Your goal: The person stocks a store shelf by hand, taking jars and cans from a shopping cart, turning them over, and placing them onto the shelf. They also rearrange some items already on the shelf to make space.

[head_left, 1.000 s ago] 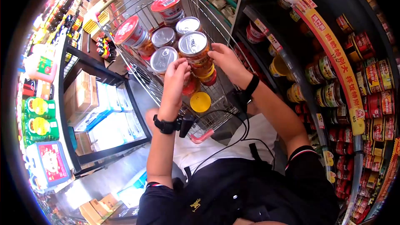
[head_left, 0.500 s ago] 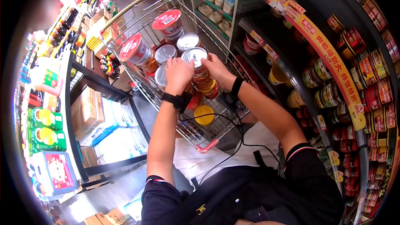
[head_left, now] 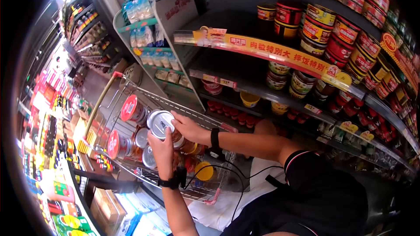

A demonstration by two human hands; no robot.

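Note:
Both hands are on a tall jar with a silver lid (head_left: 161,124) above the cart. My left hand (head_left: 161,152) grips its near side, thumb at the lid's edge. My right hand (head_left: 189,129) closes round the far right side. Around the jar in the wire cart (head_left: 216,194) stand other silver-lidded jars (head_left: 149,156) and two red-lidded tubs, one at the upper left (head_left: 129,107) and one lower (head_left: 113,144). A yellow lid (head_left: 204,171) shows nearer my body. Black bands circle both wrists, and a black cable hangs between my arms.
A dark shelf with a yellow-red label strip (head_left: 280,52) holds stacked cans (head_left: 316,29) at the right. Beyond the cart stands a rack of bagged goods (head_left: 164,59). Cartons (head_left: 107,205) lie at the lower left, with bright shelves of bottles along the left edge.
The view has swung to the right, so the shelf fills more of it and the cart appears further left and turned. Both hands remain on the silver-lidded jar.

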